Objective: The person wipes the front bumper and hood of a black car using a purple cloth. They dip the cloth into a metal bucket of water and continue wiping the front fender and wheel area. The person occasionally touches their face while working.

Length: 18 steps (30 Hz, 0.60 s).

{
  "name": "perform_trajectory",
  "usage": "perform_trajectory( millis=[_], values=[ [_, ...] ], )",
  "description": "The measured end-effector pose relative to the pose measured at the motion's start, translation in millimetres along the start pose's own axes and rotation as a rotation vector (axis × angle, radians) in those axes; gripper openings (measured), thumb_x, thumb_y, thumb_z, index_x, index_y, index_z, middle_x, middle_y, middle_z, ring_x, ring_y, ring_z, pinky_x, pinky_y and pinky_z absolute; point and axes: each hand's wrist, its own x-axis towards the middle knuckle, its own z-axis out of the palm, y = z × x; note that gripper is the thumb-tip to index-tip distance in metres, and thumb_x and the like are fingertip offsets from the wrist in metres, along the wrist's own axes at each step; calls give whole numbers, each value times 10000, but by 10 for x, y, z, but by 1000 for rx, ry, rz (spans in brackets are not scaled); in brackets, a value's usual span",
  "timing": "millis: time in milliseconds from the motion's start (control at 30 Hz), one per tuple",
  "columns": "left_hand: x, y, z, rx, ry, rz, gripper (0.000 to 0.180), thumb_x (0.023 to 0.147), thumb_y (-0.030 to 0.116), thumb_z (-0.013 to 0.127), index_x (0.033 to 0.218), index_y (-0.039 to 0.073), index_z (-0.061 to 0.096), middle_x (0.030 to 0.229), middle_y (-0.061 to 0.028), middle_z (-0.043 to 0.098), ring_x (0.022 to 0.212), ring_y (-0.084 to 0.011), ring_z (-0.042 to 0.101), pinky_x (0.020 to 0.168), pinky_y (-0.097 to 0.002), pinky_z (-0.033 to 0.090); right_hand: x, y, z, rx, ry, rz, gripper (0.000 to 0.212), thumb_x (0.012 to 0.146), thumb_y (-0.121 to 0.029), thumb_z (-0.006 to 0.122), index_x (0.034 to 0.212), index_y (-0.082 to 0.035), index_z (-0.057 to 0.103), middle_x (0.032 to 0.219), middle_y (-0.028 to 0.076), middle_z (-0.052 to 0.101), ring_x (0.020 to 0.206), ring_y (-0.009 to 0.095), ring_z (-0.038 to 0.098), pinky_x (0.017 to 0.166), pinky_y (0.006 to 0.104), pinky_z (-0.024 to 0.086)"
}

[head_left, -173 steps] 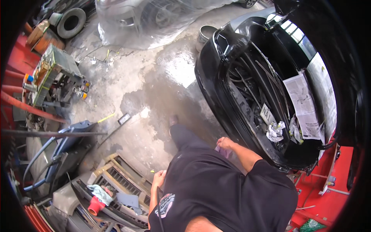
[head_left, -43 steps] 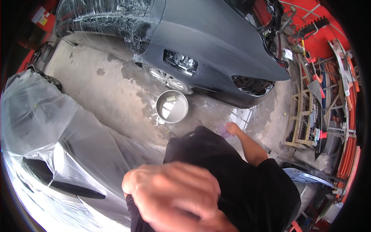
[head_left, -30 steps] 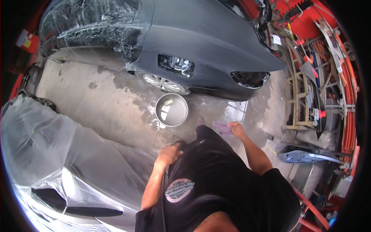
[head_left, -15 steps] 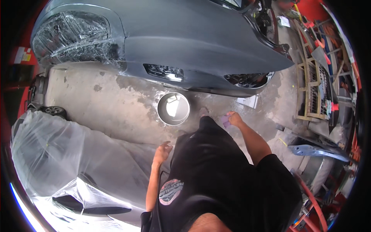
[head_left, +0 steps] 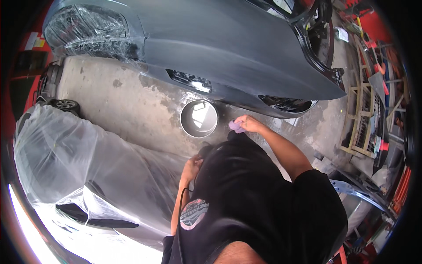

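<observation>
My right hand is closed on a crumpled purple cloth, just right of a round bucket. Bright reflections show in the liquid inside the bucket, which stands on the floor between me and a dark grey car body. Low in front of me, my left hand hangs beside my black shirt. Its fingers are loosely curled and I see nothing in them. The car's side has a dull, sanded-looking finish, and wet patches mark the floor beneath it.
To the left, another car lies under a clear plastic sheet. Clear film covers an opening on the grey car. On the right stand a wooden rack with parts and a blue metal piece. A wheel sits at far left.
My right hand has moved left with the purple cloth, toward the bucket. My left hand has shifted slightly to the right, closer to my shirt. The whole view has shifted a little.
</observation>
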Motion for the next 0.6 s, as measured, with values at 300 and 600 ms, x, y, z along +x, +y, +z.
perform_trajectory(
  millis=[300,600],
  values=[
    [4,196,-297,17,-21,59,434,1048,235,661,1390,-32,634,1168,-247,754,1071,-300,736,943,-402,558,186,-875,322,373,-29,-125,384,949,-84,579,1311,-44,699,846,-10,651,733,72,554,653,286,465],
    [164,-228,-785,-140,-70,210,661,1021,299,733,1561,21,472,1207,-207,730,1068,-244,709,930,-372,564,148,-1520,1024,196,-38,-342,363,926,-53,647,1279,-20,723,1220,115,752,1068,196,698,938,350,545]
  ],
)
